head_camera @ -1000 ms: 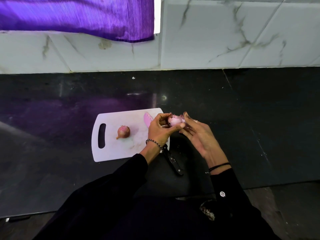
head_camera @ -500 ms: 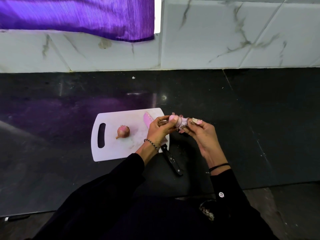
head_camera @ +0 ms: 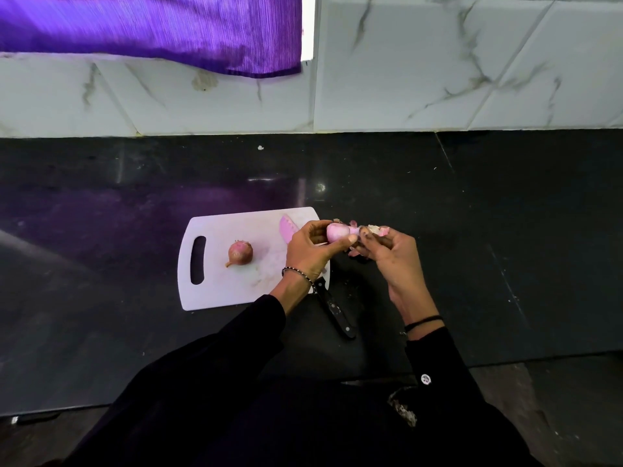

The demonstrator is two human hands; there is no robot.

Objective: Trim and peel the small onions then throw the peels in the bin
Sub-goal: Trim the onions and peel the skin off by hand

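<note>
Mid-peel. Gripping the half-peeled onion (head_camera: 338,231) in the left hand (head_camera: 308,251), thumb and fingers curled round it, just above the cutting board's (head_camera: 219,294) right edge, probably to brace it against the pull. Pinching a strip of peel (head_camera: 377,229) with the right hand (head_camera: 387,257), remaining fingers curled under. Second onion (head_camera: 240,253), skin on, parked mid-board, clear of the work. Knife (head_camera: 333,310) laid across the board's lower-right corner, handle out over the countertop (head_camera: 472,230), handy for the next trim. No bin in view. Roughly halfway, at a guess.
</note>
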